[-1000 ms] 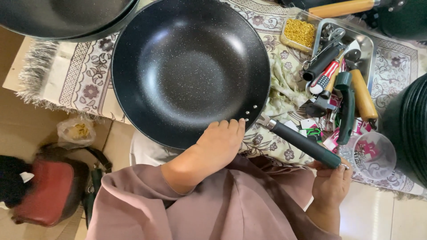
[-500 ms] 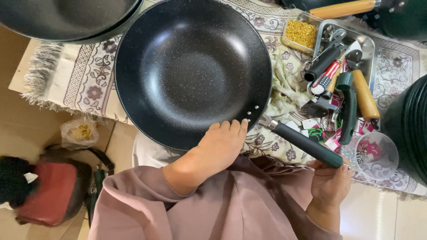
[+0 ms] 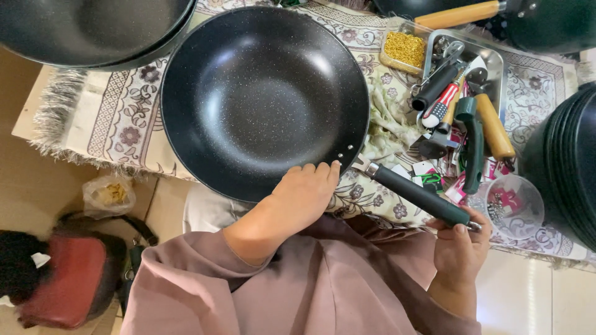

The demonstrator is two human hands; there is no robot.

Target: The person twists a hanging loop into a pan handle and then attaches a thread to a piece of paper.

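Observation:
A black speckled non-stick wok [image 3: 261,93] lies on a patterned cloth [image 3: 118,118]. My left hand [image 3: 304,192] grips the wok's near rim, fingers curled against the edge close to the handle rivets. A dark green-black handle [image 3: 416,195] runs from the rim down to the right. My right hand [image 3: 459,248] is closed around the end of that handle. Both sleeves are dusty pink.
A metal tray [image 3: 490,59] of tools holds screwdrivers and wooden-handled pieces; a box of brass screws [image 3: 403,48] sits beside it. More black pans lie at top left [image 3: 93,28], top right [image 3: 546,25] and stacked at right [image 3: 571,161]. A clear cup [image 3: 512,205] and a red bag [image 3: 62,285] are nearby.
The wok and both hands keep the same hold; the view has only drifted slightly, so everything sits a little to the right.

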